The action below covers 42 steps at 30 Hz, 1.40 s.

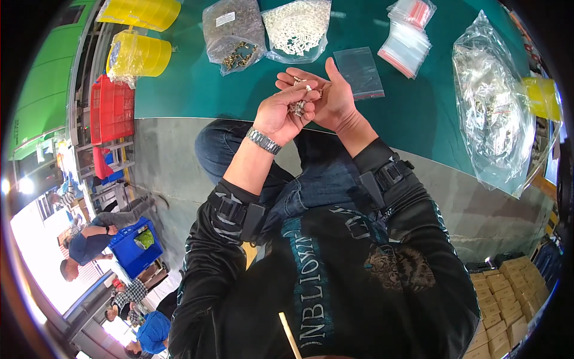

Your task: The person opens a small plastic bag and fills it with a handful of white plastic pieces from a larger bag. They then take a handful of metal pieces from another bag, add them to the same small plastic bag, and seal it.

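My two hands meet over the near edge of the green table. My left hand (pixel 282 112), wearing a metal watch, is curled and closed around a small heap of white plastic pieces (pixel 297 108). Palm up beside it, my right hand (pixel 336 99) is open, thumb stretched out, its fingers partly hidden behind the left. A few small pieces show between the hands. Beyond them lie a clear bag of white plastic pieces (pixel 296 33) and a clear bag of small brass-coloured screws (pixel 238 57). An empty-looking zip bag (pixel 359 73) lies just past my right hand.
A stack of zip bags (pixel 406 45) lies at the far right, with a large clear bag of packed pouches (pixel 495 110) nearer the right edge. Yellow bins (pixel 143 54) stand at the far left by a red crate (pixel 112 110). Cartons (pixel 505 305) are stacked behind right; people work at left.
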Tool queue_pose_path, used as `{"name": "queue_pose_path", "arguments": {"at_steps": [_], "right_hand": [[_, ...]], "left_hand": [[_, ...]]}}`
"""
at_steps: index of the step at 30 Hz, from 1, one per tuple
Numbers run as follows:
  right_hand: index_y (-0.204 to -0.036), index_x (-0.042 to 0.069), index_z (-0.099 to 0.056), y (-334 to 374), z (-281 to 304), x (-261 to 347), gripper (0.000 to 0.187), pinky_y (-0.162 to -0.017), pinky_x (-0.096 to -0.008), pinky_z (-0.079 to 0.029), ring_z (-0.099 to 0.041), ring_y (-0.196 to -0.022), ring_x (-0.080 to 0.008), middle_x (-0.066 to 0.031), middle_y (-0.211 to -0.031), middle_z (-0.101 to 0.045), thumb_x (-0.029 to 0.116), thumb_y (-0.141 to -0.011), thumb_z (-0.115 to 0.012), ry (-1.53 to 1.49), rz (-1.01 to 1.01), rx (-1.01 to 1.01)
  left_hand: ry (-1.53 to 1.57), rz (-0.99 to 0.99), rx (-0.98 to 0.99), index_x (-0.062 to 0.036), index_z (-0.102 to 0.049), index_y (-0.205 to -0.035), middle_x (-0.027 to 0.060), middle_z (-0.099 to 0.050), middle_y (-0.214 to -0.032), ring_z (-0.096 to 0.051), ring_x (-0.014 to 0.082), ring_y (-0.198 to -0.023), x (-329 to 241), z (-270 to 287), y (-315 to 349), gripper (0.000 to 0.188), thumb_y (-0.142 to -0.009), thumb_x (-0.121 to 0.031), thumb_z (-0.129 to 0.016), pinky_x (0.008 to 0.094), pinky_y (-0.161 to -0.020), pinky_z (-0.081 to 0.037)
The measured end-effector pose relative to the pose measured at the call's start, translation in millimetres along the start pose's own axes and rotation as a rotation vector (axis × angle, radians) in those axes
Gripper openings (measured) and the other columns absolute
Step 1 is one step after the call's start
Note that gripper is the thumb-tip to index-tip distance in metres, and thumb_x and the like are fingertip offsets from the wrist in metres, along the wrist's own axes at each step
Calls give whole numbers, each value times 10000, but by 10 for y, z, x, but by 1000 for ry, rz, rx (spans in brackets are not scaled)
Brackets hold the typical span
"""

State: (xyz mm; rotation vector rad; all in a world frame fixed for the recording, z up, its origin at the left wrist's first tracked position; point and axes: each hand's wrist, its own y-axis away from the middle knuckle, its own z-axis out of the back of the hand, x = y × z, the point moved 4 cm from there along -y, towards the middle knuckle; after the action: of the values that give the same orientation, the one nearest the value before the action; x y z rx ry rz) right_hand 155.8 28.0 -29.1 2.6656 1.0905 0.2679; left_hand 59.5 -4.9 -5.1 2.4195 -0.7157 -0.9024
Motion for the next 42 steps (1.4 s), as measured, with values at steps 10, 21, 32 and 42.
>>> {"name": "queue_pose_path", "arguments": {"at_steps": [10, 21, 32, 42], "right_hand": [[-1302, -104, -451, 12, -33, -10, 844, -1099, -463, -329, -448, -1265, -381, -260, -1328, -486, 640, -945, -280, -4, -9, 0], [-1319, -112, -414, -13, 17, -14, 854, -1111, -469, -316, -414, -1294, -382, -262, -1354, -452, 645, -935, -313, -51, -13, 75], [-1340, -115, -377, -28, 28, -25, 865, -1116, -475, -309, -395, -1306, -395, -276, -1377, -417, 646, -932, -326, -28, -7, 75], [-1326, -118, -396, -11, 25, -13, 848, -1099, -482, -337, -408, -1296, -402, -283, -1368, -428, 633, -938, -331, -19, -2, 65]], "left_hand": [[10, -19, 47, 29, -533, -1217, 86, -676, -890, -632, 128, -683, -3, 16, -29, 294, -989, -147, -475, 239, -586, -510], [96, -55, 148, 104, -454, -1282, 241, -541, -1257, -549, 351, -1170, -112, -226, 164, 372, -927, -8, -437, 377, -994, -470], [-14, -53, 173, 97, -402, -1340, 249, -460, -1356, -482, 354, -1256, -118, -222, 202, 471, -869, 100, -394, 366, -1063, -430], [-38, -56, 119, 88, -483, -1263, 192, -581, -1233, -584, 294, -1150, -68, -145, 171, 344, -926, 24, -504, 334, -954, -515]]}}
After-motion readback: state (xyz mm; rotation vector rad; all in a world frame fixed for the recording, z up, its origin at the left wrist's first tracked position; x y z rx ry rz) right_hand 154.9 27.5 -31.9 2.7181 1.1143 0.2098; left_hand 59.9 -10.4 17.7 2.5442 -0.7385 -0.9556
